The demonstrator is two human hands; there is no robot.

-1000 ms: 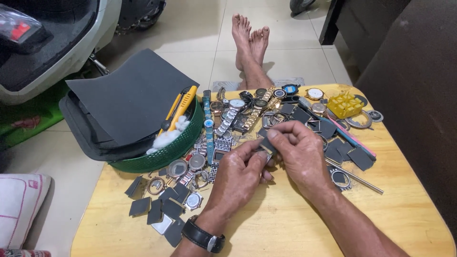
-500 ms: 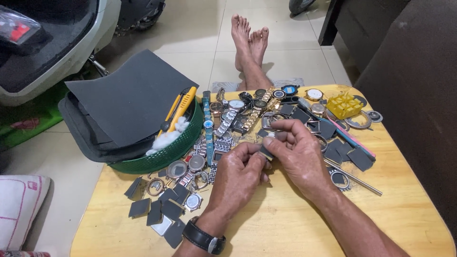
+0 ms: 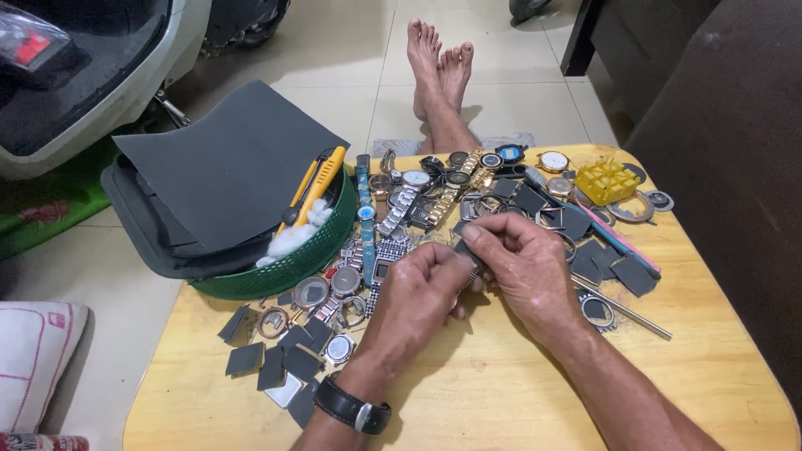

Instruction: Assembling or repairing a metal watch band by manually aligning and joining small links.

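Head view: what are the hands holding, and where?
Both hands, left and right, pinch a small dark square piece by its edges; what it is cannot be told.

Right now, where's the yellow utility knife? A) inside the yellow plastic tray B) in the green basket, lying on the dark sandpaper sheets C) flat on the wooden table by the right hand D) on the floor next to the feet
B: the yellow utility knife rests in the green basket, lying across the dark sandpaper sheets by a white cotton wad, away from both hands.
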